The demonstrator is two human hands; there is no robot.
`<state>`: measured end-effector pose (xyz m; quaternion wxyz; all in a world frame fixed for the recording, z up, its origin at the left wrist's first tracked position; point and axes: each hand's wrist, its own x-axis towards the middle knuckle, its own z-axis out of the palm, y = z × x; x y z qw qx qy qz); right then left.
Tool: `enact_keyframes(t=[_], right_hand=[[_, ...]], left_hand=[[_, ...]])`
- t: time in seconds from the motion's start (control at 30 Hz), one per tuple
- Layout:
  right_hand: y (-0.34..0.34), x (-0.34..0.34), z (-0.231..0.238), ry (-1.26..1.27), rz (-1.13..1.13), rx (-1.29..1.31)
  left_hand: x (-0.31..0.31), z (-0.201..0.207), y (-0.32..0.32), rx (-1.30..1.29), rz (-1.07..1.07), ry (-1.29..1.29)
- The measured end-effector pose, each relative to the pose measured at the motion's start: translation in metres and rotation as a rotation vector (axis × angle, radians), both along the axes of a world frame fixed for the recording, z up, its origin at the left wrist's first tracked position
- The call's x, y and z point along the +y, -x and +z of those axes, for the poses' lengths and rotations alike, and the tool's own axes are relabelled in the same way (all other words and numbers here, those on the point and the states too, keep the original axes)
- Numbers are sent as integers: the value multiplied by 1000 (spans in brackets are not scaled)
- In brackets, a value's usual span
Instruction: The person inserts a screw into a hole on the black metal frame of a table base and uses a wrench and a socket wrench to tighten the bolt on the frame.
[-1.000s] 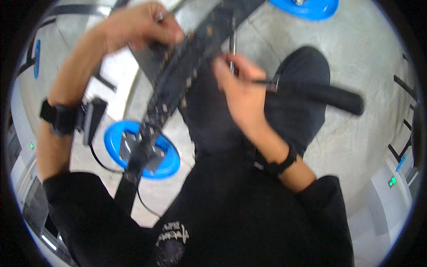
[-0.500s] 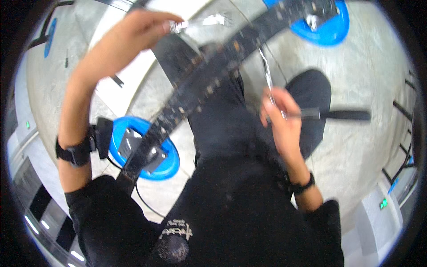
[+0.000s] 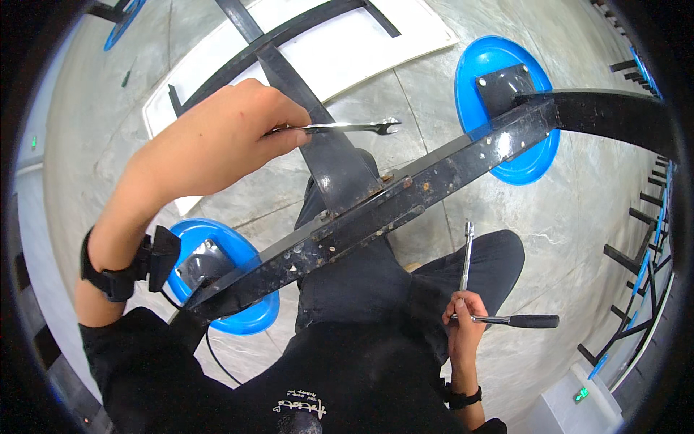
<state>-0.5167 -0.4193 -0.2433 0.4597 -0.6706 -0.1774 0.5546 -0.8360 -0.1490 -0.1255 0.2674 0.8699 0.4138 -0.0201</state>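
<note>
My left hand (image 3: 238,134) is closed around an open-end wrench (image 3: 347,128), its silver jaw pointing right over a black metal frame (image 3: 426,186). Where the frame's long beam meets a broad black crossbar (image 3: 329,163), the wrench is just above that joint. Lower right, my right hand (image 3: 464,329) grips a socket wrench (image 3: 533,321) near its head. Its black-sleeved handle sticks out to the right, while a silver extension with a socket at the tip rises toward the beam, apart from it. Fingers partly cover the wrench's head.
Blue round seats (image 3: 507,168) are fixed at both ends of the beam, the left seat (image 3: 264,312) close to my left arm. A white tabletop (image 3: 416,45) lies beyond on the concrete floor. More black frames with blue seats line the right side.
The view has shifted, bringing more of the frame and white tabletop into sight. Both tools remain held. My right hand and the socket wrench sit farther below the beam than before.
</note>
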Motion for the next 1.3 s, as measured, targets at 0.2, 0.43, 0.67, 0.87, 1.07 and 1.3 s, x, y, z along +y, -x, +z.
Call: enact_keyframes(t=[0.2, 0.43, 0.67, 0.87, 1.07, 1.3], right_hand=[[7, -5, 0, 14, -15, 18], [19, -7, 1, -14, -18, 36], [24, -12, 2, 8, -63, 57], [28, -10, 4, -38, -107, 88], [25, -8, 2, -34, 16, 39], [26, -9, -4, -32, -32, 120]], left_hand=[[-9, 6, -1, 61, -105, 78], [-17, 28, -12, 370, -173, -132], [-27, 35, -16, 325, -246, -157], [-23, 41, -24, 199, -280, -134], [-22, 46, -38, 168, -293, -97], [-19, 49, -47, 122, -317, -29]])
